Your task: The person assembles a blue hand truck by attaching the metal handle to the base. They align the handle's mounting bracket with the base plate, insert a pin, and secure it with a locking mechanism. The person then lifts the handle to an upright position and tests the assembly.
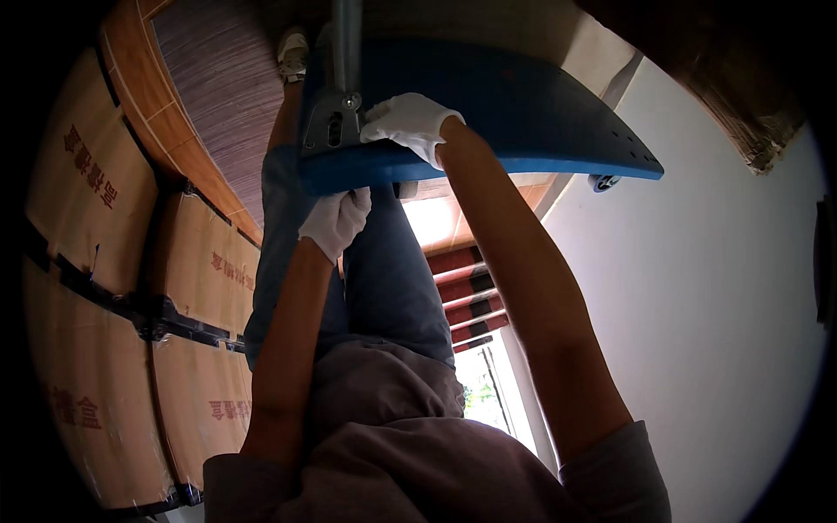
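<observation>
A blue flat platform [532, 113] with a row of small holes near its right end lies across my knees. A grey metal bracket [331, 122] sits at its left end, and a metal pole [346, 39] rises from the bracket. My right hand [408, 126], in a white glove, lies on top of the platform next to the bracket, with fingers draped over the near edge. My gloved left hand [336, 222] is curled just under that near edge, thumb against the underside. A small caster wheel [603, 181] shows beneath the platform's right end.
Strapped cardboard boxes [96, 261] are stacked along the left. A striped mat [218, 96] and a wooden floor lie ahead. A white wall [697, 288] fills the right. Red steps [466, 296] and a bright window [479, 388] are seen behind my legs in blue jeans.
</observation>
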A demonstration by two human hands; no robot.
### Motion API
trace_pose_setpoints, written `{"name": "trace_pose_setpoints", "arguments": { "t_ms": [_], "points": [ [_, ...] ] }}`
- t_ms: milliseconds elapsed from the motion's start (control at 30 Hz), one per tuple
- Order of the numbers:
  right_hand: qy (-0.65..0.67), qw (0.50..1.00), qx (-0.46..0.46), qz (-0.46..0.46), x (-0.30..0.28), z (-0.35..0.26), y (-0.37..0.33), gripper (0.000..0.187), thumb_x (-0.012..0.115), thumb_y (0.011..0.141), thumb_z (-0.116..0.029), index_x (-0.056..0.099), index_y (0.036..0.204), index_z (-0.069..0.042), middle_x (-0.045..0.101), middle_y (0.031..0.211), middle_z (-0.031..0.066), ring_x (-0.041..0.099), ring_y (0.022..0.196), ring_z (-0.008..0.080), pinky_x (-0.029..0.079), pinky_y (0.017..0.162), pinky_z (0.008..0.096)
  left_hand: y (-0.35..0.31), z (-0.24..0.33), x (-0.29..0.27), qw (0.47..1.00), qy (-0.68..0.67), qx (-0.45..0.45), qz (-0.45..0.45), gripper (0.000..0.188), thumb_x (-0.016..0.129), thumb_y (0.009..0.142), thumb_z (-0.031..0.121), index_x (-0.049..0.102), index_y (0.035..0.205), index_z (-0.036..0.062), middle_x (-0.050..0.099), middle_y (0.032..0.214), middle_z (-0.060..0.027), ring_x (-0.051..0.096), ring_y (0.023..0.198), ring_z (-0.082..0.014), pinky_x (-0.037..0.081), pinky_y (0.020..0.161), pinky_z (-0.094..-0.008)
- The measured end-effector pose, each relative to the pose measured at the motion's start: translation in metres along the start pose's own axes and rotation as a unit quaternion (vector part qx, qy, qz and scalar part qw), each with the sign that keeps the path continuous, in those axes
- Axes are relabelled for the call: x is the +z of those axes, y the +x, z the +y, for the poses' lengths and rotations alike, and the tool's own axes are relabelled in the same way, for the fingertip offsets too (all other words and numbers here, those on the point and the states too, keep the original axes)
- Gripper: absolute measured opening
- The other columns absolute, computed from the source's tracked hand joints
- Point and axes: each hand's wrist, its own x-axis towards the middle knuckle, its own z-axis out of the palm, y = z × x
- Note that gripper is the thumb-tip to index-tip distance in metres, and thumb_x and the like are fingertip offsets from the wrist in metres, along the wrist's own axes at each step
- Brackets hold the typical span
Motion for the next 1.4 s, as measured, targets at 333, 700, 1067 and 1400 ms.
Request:
{"name": "trace_pose_setpoints", "arguments": {
  "t_ms": [333,700,1067,1400],
  "points": [
    [0.19,0.965,0.175,0.055,0.003,-0.013,-0.004,0.037,0.062,0.076,-0.025,0.062,0.111,-0.014,0.062,0.107,0.0059,0.057,0.097,0.0213,0.044,0.086,0.0267,0.0,0.001,-0.007,0.983,-0.156,-0.078,0.058,0.011,0.046,0.092,0.004,0.053,0.097,-0.003,0.057,0.101,-0.005,0.057,0.089,-0.0062,0.045,0.085,-0.0112],
    [0.271,0.956,0.06,0.091,0.0,0.01,-0.01,0.018,0.061,0.078,-0.014,0.065,0.091,-0.002,0.063,0.085,0.0065,0.054,0.075,0.0122,0.043,0.075,0.0231,-0.01,0.009,0.009,0.505,-0.801,-0.302,0.111,0.029,0.039,0.092,0.016,0.046,0.115,-0.0005,0.059,0.101,-0.0073,0.054,0.101,-0.0162,0.037,0.099,-0.0274],
    [0.283,0.922,0.255,0.074,-0.008,-0.038,-0.007,0.017,0.063,0.078,-0.011,0.064,0.089,0.002,0.059,0.073,0.0054,0.052,0.067,0.0104,0.043,0.067,0.0213,0.007,0.013,-0.003,0.603,-0.735,-0.3,0.081,0.028,0.044,0.093,0.02,0.042,0.119,0.0081,0.047,0.121,-0.0045,0.046,0.112,-0.0153,0.037,0.099,-0.0284],
    [0.365,0.857,0.35,0.097,-0.024,-0.053,0.0,0.01,0.056,0.082,-0.007,0.06,0.075,-0.002,0.051,0.057,0.0047,0.044,0.051,0.0078,0.036,0.048,0.0216,-0.001,0.014,0.0,0.563,-0.748,-0.349,0.038,0.039,0.042,0.093,0.026,0.035,0.126,0.006,0.043,0.124,-0.0053,0.04,0.118,-0.0171,0.034,0.101,-0.0276]
  ]
}}
